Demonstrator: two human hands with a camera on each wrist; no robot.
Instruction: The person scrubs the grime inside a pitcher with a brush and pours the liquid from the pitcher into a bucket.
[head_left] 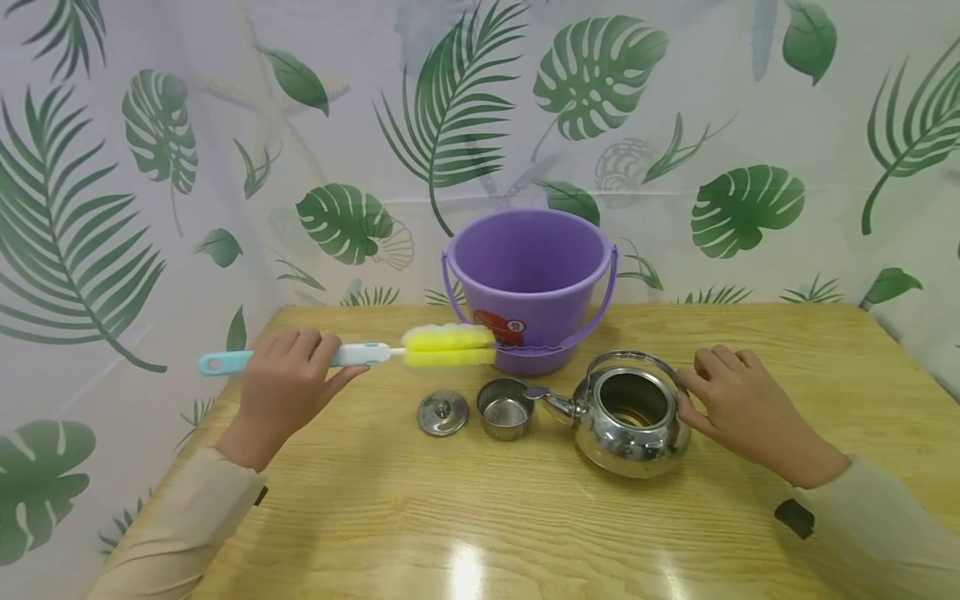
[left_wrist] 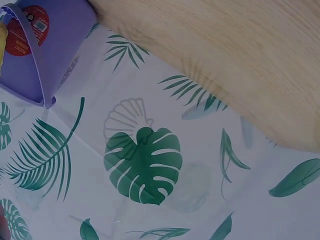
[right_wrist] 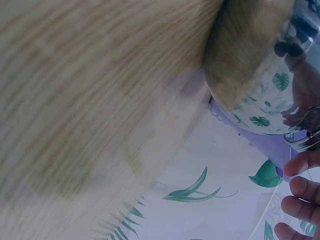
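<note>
My left hand [head_left: 285, 387] grips the blue and white handle of a sponge bottle brush [head_left: 360, 355], holding it level above the table. Its yellow sponge head [head_left: 450, 345] points right and overlaps the purple bucket's front in the head view. At the right, thumb and index finger of my right hand [head_left: 738, 408] pinch the handle's end on a shiny steel kettle [head_left: 630, 450]. Lidless, the kettle stands with its spout to the left. In the right wrist view, curled fingers [right_wrist: 302, 192] show beside the kettle's mirror-like body [right_wrist: 250, 65].
Behind the kettle stands a purple bucket [head_left: 525, 325], its handle hanging down in front. A small steel strainer cup [head_left: 505, 417] sits by the spout, with the kettle lid [head_left: 442, 413] to its left. A leaf-print cloth [head_left: 465, 108] hangs behind the wooden table [head_left: 360, 517].
</note>
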